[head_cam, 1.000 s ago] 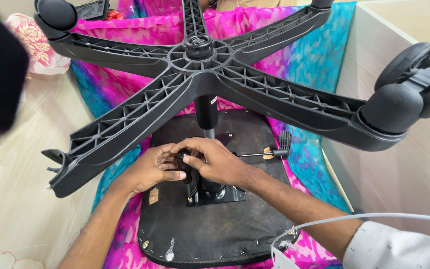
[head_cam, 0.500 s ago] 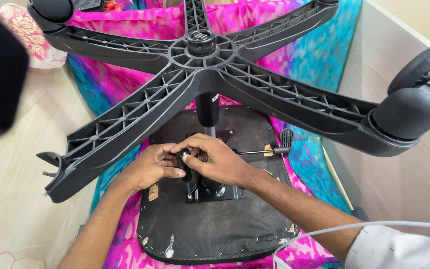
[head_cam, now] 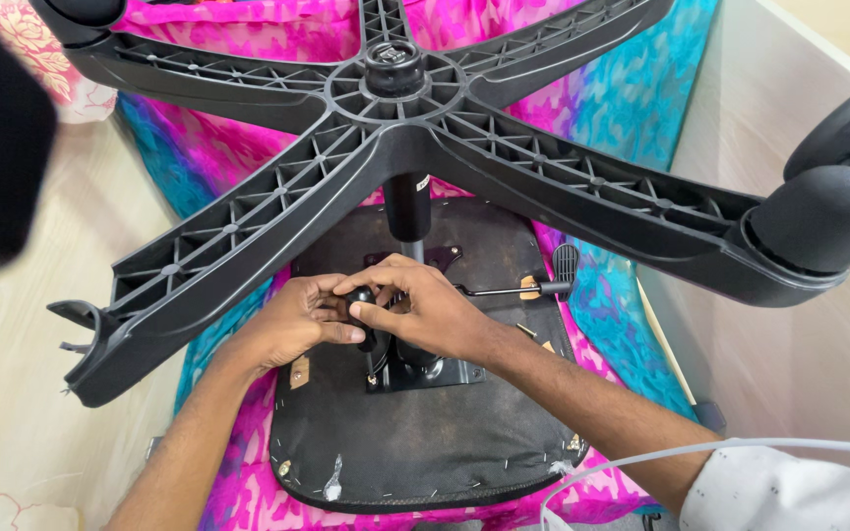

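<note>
An office chair lies upside down, its black five-arm base (head_cam: 386,128) spread above the dark seat underside (head_cam: 415,442). My left hand (head_cam: 292,324) and my right hand (head_cam: 425,310) meet at the metal mechanism plate (head_cam: 445,374) under the central column (head_cam: 407,211). Both pinch a small black knob (head_cam: 361,320) between thumb and fingers. A thin lever with a black paddle (head_cam: 563,265) sticks out to the right of my right hand.
A pink and blue patterned cloth (head_cam: 602,108) lies under the chair. Black castors (head_cam: 833,211) sit at the right arm's end. A pale panel (head_cam: 789,324) stands on the right, light wooden floor (head_cam: 12,393) on the left. A white cable (head_cam: 641,457) crosses my right sleeve.
My hands have stayed on the knob with small finger shifts. The view has moved slightly, so the chair base sits a little higher and further left in frame.
</note>
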